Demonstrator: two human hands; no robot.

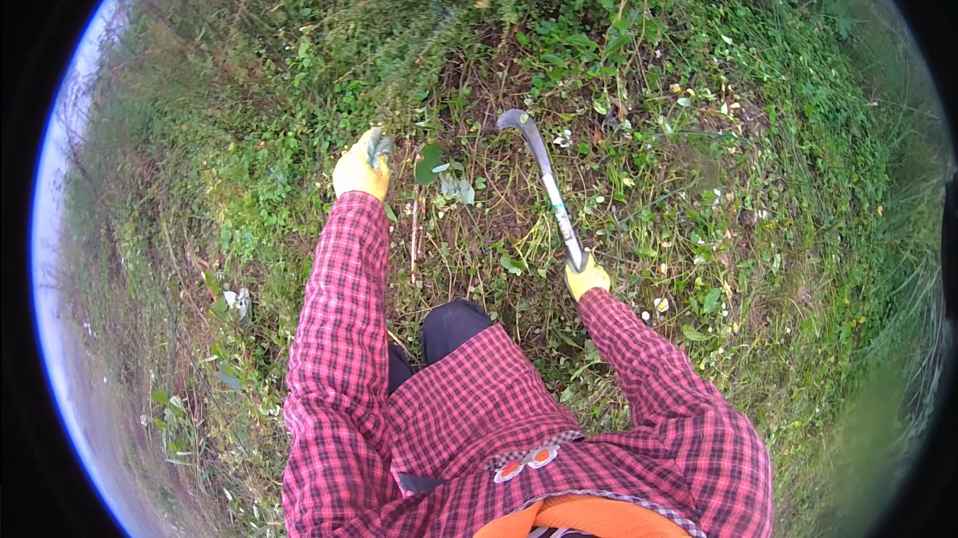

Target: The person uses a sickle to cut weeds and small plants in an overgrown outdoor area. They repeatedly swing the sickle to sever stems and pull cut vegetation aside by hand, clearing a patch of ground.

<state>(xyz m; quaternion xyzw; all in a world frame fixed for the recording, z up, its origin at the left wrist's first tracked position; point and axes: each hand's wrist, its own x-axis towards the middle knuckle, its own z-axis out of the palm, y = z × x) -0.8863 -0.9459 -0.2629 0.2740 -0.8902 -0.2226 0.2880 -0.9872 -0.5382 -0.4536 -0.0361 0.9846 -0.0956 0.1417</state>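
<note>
My left hand (363,166), in a yellow work glove with a grey-green palm, reaches out over the weeds at the upper left. Its fingers look curled, and whether they hold a stem cannot be made out. On the other side, my right hand (588,277), gloved the same way, grips the lower end of a curved-blade sickle or billhook (550,182). The tool points away from me, its dark hooked tip above cut stems and leaves. A pinkish bare stalk (415,223) lies on the ground between the hands.
Dense feathery weeds (404,21) and leafy plants (599,44) rise ahead. Low green growth spreads along both sides. My bent knee (453,328) is close below the cut stems. Pale scraps or leaves (238,304) lie at the left.
</note>
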